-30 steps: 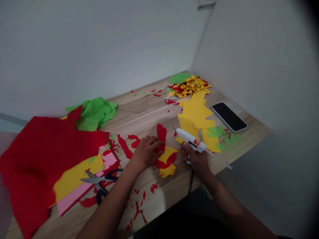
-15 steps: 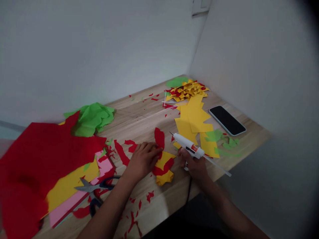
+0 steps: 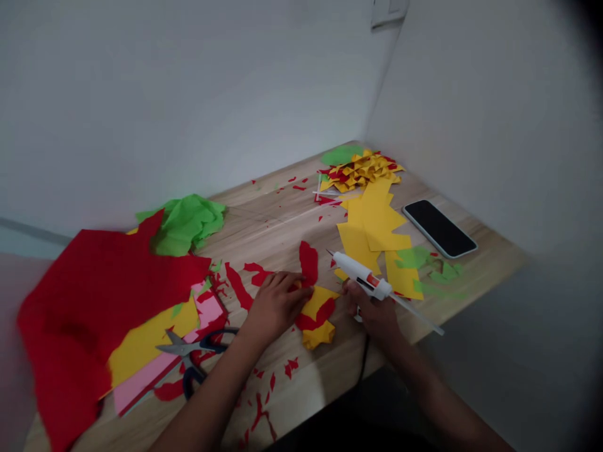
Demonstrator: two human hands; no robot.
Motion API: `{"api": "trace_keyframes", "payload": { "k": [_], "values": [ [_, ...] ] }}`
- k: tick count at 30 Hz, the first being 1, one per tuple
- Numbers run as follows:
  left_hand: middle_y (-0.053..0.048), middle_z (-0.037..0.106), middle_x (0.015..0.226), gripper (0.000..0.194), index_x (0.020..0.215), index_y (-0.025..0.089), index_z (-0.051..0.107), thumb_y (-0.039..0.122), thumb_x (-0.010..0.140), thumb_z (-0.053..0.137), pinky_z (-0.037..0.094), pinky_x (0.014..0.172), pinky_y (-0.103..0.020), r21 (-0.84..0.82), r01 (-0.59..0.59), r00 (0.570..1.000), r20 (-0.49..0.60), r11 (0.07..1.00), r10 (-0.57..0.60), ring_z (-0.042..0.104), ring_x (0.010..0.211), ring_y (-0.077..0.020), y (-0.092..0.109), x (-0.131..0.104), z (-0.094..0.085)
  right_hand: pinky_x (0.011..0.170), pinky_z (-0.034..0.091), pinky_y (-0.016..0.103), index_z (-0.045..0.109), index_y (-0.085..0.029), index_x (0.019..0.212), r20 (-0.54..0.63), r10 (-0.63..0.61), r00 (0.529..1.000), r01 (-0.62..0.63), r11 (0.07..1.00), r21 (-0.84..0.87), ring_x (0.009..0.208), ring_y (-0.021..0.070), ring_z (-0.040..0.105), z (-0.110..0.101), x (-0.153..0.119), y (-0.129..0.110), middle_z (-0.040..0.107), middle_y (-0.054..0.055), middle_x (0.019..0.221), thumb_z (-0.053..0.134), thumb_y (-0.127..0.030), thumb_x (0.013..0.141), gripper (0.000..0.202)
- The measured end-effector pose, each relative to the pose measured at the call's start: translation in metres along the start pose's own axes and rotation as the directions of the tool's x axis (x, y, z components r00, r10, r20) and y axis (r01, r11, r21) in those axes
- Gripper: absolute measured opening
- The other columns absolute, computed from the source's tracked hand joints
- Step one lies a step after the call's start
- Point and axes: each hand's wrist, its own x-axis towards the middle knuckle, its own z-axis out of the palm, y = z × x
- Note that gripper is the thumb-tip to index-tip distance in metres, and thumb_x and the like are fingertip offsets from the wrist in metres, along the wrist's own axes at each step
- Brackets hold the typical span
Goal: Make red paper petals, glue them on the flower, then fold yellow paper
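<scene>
My right hand (image 3: 373, 312) is wrapped round the handle of a white glue gun (image 3: 358, 271), whose nozzle points up and left above the table. A clear glue stick (image 3: 417, 313) sticks out of its back end. With bent fingers, my left hand (image 3: 279, 302) presses the upper left edge of a yellow and red paper piece (image 3: 316, 307) against the table; its fingertips are partly hidden. A red paper strip (image 3: 309, 262) rises from the top of this piece. The folded yellow end (image 3: 319, 335) lies towards me.
Open scissors (image 3: 186, 353) lie left of my forearm on pink and yellow sheets. A large red sheet (image 3: 113, 295) and crumpled green paper (image 3: 191, 220) are at left. Yellow sheets (image 3: 377, 216), a folded paper cluster (image 3: 365, 169) and a phone (image 3: 440, 229) stand right. Red scraps are scattered about.
The view has shifted slightly, so everything sits a little further right. My hands keep nearly the same place over the table, the right one still around the glue gun.
</scene>
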Motion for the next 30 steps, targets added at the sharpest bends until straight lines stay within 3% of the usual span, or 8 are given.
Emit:
{"api": "trace_keyframes", "payload": {
  "k": [6, 9, 14, 20, 24, 27, 29, 30],
  "values": [
    [-0.007, 0.072, 0.103, 0.019, 0.102, 0.021, 0.071, 0.023, 0.095, 0.053, 0.049, 0.083, -0.04, -0.029, -0.019, 0.996, -0.089, 0.999, 0.017, 0.062, 0.095, -0.0219, 0.007, 0.001, -0.009, 0.044, 0.041, 0.026, 0.064, -0.02, 0.073, -0.011, -0.017, 1.0, 0.016, 1.0, -0.004, 0.044, 0.0152, 0.051, 0.0, 0.001, -0.003, 0.052, -0.002, 0.044, 0.06, -0.056, 0.08, 0.037],
    [-0.007, 0.071, 0.109, 0.019, 0.101, 0.022, 0.071, 0.021, 0.093, 0.055, 0.05, 0.085, -0.04, -0.04, -0.036, 0.999, -0.018, 0.999, 0.036, 0.062, 0.101, -0.0233, 0.014, -0.004, -0.008, 0.045, 0.041, 0.027, 0.064, -0.02, 0.073, 0.004, 0.001, 1.0, -0.001, 1.0, -0.011, 0.044, 0.0156, 0.052, 0.0, 0.001, -0.002, 0.052, -0.002, 0.044, 0.059, -0.058, 0.08, 0.039],
    [-0.008, 0.07, 0.118, 0.023, 0.109, 0.023, 0.071, 0.021, 0.094, 0.054, 0.051, 0.092, -0.043, -0.045, -0.003, 1.0, -0.008, 0.999, 0.003, 0.06, 0.111, -0.0248, 0.02, -0.015, -0.003, 0.047, 0.043, 0.028, 0.065, -0.021, 0.075, 0.008, -0.022, 1.0, 0.022, 1.0, 0.009, 0.045, 0.0164, 0.053, 0.0, 0.0, -0.001, 0.053, -0.002, 0.046, 0.059, -0.059, 0.081, 0.039],
    [-0.009, 0.07, 0.118, 0.022, 0.108, 0.024, 0.072, 0.022, 0.09, 0.059, 0.052, 0.093, -0.047, -0.086, 0.038, 0.997, -0.059, 0.996, -0.043, 0.06, 0.113, -0.0276, 0.021, -0.017, 0.001, 0.047, 0.043, 0.028, 0.064, -0.022, 0.074, -0.04, -0.076, 0.996, 0.08, 0.991, 0.103, 0.045, 0.0159, 0.051, 0.001, -0.002, -0.004, 0.053, -0.003, 0.047, 0.059, -0.058, 0.084, 0.037],
    [-0.008, 0.07, 0.115, 0.021, 0.104, 0.024, 0.071, 0.017, 0.091, 0.056, 0.054, 0.09, -0.039, -0.134, 0.008, 0.992, -0.126, 0.991, -0.025, 0.063, 0.109, -0.0232, 0.02, -0.018, -0.001, 0.048, 0.042, 0.027, 0.063, -0.02, 0.08, -0.094, -0.124, 0.988, 0.138, 0.978, 0.157, 0.046, 0.0148, 0.051, 0.001, -0.007, -0.008, 0.054, -0.003, 0.05, 0.056, -0.061, 0.085, 0.042],
    [-0.01, 0.07, 0.108, 0.013, 0.092, 0.02, 0.068, 0.021, 0.093, 0.056, 0.053, 0.089, -0.037, -0.209, 0.09, 0.945, -0.291, 0.974, -0.15, 0.065, 0.103, -0.021, 0.03, -0.024, -0.017, 0.051, 0.045, 0.026, 0.063, -0.018, 0.091, -0.05, -0.056, 0.997, 0.064, 0.983, 0.172, 0.052, 0.0155, 0.054, 0.012, -0.021, -0.017, 0.059, -0.001, 0.057, 0.059, -0.059, 0.083, 0.041],
    [-0.008, 0.07, 0.096, 0.014, 0.081, 0.02, 0.064, 0.03, 0.09, 0.062, 0.054, 0.084, -0.036, -0.372, 0.19, 0.863, -0.378, 0.908, -0.336, 0.066, 0.093, -0.0211, 0.045, -0.035, -0.037, 0.06, 0.051, 0.029, 0.062, -0.019, 0.098, 0.095, -0.04, 0.995, 0.021, 0.98, 0.199, 0.063, 0.0181, 0.061, 0.029, -0.038, -0.028, 0.065, 0.003, 0.072, 0.062, -0.055, 0.082, 0.04],
    [-0.007, 0.07, 0.092, 0.017, 0.079, 0.02, 0.062, 0.035, 0.089, 0.064, 0.054, 0.081, -0.036, -0.468, 0.238, 0.823, -0.368, 0.851, -0.432, 0.066, 0.09, -0.0213, 0.054, -0.045, -0.048, 0.067, 0.054, 0.032, 0.061, -0.019, 0.1, 0.182, -0.079, 0.98, 0.039, 0.976, 0.212, 0.072, 0.0199, 0.063, 0.04, -0.049, -0.036, 0.066, 0.005, 0.082, 0.062, -0.052, 0.082, 0.037]
  ]
}}
